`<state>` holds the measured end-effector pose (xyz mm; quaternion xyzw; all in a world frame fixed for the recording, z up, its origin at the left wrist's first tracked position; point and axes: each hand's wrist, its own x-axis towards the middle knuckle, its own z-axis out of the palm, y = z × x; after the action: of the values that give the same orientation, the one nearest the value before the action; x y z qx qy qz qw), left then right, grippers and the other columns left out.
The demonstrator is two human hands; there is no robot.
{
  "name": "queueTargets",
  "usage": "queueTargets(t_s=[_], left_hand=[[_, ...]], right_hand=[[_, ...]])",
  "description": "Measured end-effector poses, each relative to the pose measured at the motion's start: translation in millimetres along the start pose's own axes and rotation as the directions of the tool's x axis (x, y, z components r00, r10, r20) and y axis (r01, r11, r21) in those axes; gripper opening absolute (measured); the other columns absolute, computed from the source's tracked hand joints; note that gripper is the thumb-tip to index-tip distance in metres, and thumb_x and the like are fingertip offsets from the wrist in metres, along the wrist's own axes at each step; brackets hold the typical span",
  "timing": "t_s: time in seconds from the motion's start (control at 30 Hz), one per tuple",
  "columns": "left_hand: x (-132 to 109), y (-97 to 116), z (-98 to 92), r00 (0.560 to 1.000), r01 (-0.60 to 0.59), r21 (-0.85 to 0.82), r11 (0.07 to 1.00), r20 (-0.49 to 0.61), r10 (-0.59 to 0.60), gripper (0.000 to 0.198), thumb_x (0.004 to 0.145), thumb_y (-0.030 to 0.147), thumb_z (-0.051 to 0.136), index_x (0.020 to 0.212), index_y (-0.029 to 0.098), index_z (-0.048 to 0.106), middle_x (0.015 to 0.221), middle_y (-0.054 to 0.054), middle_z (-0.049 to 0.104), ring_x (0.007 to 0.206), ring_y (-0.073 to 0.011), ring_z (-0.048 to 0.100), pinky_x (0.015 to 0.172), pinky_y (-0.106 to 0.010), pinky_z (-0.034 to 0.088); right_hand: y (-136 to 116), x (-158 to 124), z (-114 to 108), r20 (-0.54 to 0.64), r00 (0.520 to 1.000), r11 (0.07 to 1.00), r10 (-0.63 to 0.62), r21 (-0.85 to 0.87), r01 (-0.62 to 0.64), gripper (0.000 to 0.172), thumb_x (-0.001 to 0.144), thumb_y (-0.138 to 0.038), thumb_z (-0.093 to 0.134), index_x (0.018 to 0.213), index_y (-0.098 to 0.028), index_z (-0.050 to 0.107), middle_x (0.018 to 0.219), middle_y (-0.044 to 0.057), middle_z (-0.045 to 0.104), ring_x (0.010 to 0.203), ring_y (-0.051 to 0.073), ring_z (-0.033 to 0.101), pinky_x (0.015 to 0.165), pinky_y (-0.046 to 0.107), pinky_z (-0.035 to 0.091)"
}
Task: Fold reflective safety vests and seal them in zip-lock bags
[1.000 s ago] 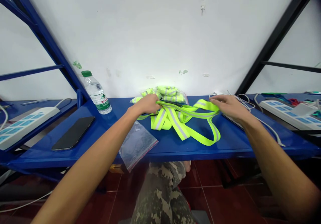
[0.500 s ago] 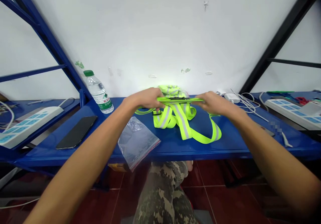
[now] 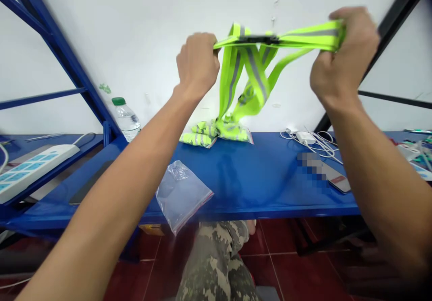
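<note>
Up in front of the wall I hold a neon-yellow reflective strap harness [image 3: 258, 74] with grey stripes, stretched between both hands. My left hand [image 3: 199, 62] is closed around one end of its belt. At the other end, my right hand [image 3: 346, 58] grips the folded strap. A black buckle [image 3: 258, 39] sits on the taut belt between them. Loops of strap hang below, blurred by motion. Behind them, bagged yellow straps [image 3: 199, 137] lie on the blue table [image 3: 256, 175] against the wall. An opened-out clear zip bag [image 3: 184, 195] lies over the table's front edge.
A water bottle [image 3: 126, 119] with a green cap stands at the back left. A dark phone [image 3: 91, 184] lies partly behind my left arm. White cables with a charger [image 3: 305, 137] and another phone [image 3: 334, 177] are on the right. A power strip [image 3: 37, 168] is at far left.
Both hands have risen from the table and moved apart, the right one farther. The harness has lifted off the tabletop and its straps now hang, uncovering the bagged straps behind.
</note>
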<state>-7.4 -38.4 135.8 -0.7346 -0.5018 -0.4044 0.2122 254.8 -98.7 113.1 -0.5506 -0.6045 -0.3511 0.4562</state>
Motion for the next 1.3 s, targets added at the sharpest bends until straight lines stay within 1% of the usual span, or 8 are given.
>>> queueTargets(t_s=[0.1, 0.2, 0.37, 0.57, 0.67, 0.93, 1.1, 1.3], left_hand=[[-23, -3, -14.1, 0.992, -0.121, 0.067, 0.99, 0.048, 0.118, 0.034, 0.087, 0.022, 0.038, 0.11, 0.028, 0.064, 0.108, -0.011, 0.063, 0.101, -0.0315, 0.056, 0.079, -0.045, 0.042], [-79, -17, 4.5, 0.92, -0.241, 0.135, 0.961, 0.348, 0.182, 0.031, 0.086, 0.017, 0.041, 0.11, 0.019, 0.062, 0.104, -0.012, 0.063, 0.099, -0.0284, 0.059, 0.081, -0.04, 0.044], [-167, -41, 52.4, 0.537, -0.373, 0.024, 0.927, 0.82, 0.196, 0.031, 0.087, 0.017, 0.044, 0.111, 0.017, 0.063, 0.111, -0.014, 0.063, 0.104, -0.0271, 0.06, 0.08, -0.035, 0.047], [-188, -41, 54.9, 0.396, -0.23, -0.142, 0.963, 0.89, 0.226, 0.088, 0.073, 0.077, 0.054, 0.137, 0.017, 0.049, 0.129, -0.018, 0.055, 0.115, -0.0363, 0.054, 0.088, -0.044, 0.048], [-188, -33, 55.6, 0.426, -0.255, -0.174, 0.951, 0.863, 0.272, 0.086, 0.075, 0.075, 0.054, 0.136, 0.015, 0.05, 0.129, -0.018, 0.056, 0.117, -0.0367, 0.053, 0.092, -0.044, 0.046], [-199, -21, 54.7, 0.537, -0.245, -0.178, 0.953, 0.794, 0.286, 0.043, 0.088, 0.041, 0.059, 0.126, 0.021, 0.06, 0.115, -0.012, 0.064, 0.109, -0.0294, 0.058, 0.087, -0.036, 0.046], [-214, 30, 49.0, 0.815, -0.194, -0.05, 0.98, 0.547, 0.189, 0.072, 0.084, 0.041, 0.064, 0.144, 0.012, 0.037, 0.14, -0.021, 0.046, 0.13, -0.0349, 0.039, 0.105, -0.048, 0.034], [-245, 69, 73.0, 0.742, -0.184, -0.204, 0.961, 0.613, 0.272, 0.049, 0.094, 0.045, 0.045, 0.137, 0.021, 0.048, 0.132, -0.016, 0.051, 0.12, -0.0329, 0.046, 0.097, -0.049, 0.04]], right_hand=[[-1, -23, -12, -0.028, 0.997, 0.995, -0.075, 0.064, 0.077, 0.062, 0.077, 0.0, 0.039, 0.134, -0.022, 0.044, 0.126, 0.01, 0.058, 0.114, 0.024, 0.054, 0.1, 0.038, 0.045], [1, -85, -1, 0.292, 0.952, 0.996, -0.094, 0.031, 0.089, 0.061, 0.077, -0.001, 0.04, 0.135, -0.017, 0.046, 0.13, 0.014, 0.056, 0.119, 0.028, 0.053, 0.098, 0.041, 0.046], [8, -187, 31, 0.76, 0.626, 0.975, -0.177, 0.05, 0.214, 0.053, 0.076, -0.005, 0.046, 0.126, -0.014, 0.058, 0.124, 0.016, 0.061, 0.111, 0.031, 0.059, 0.089, 0.042, 0.05], [20, -205, 27, 0.899, 0.388, 0.974, -0.202, 0.225, -0.014, 0.072, 0.081, -0.042, 0.063, 0.147, -0.021, 0.041, 0.136, 0.014, 0.055, 0.123, 0.032, 0.055, 0.101, 0.043, 0.045], [21, -203, 22, 0.893, 0.406, 0.948, -0.194, 0.277, -0.156, 0.073, 0.081, -0.06, 0.06, 0.142, -0.021, 0.048, 0.133, 0.012, 0.058, 0.12, 0.03, 0.057, 0.1, 0.041, 0.046], [33, -234, 37, 0.762, 0.648, 0.911, -0.007, 0.272, -0.31, 0.037, 0.096, -0.041, 0.04, 0.107, -0.02, 0.068, 0.113, 0.01, 0.069, 0.107, 0.026, 0.062, 0.095, 0.042, 0.046], [28, -250, 42, 0.685, 0.726, 0.938, 0.064, 0.207, -0.278, 0.024, 0.088, -0.034, 0.051, 0.1, -0.019, 0.065, 0.106, 0.009, 0.069, 0.099, 0.026, 0.063, 0.091, 0.042, 0.047], [16, -254, 28, 0.699, 0.714, 0.937, -0.047, 0.278, -0.21, 0.028, 0.09, -0.04, 0.053, 0.095, -0.018, 0.069, 0.11, 0.012, 0.067, 0.105, 0.028, 0.061, 0.097, 0.047, 0.047]])
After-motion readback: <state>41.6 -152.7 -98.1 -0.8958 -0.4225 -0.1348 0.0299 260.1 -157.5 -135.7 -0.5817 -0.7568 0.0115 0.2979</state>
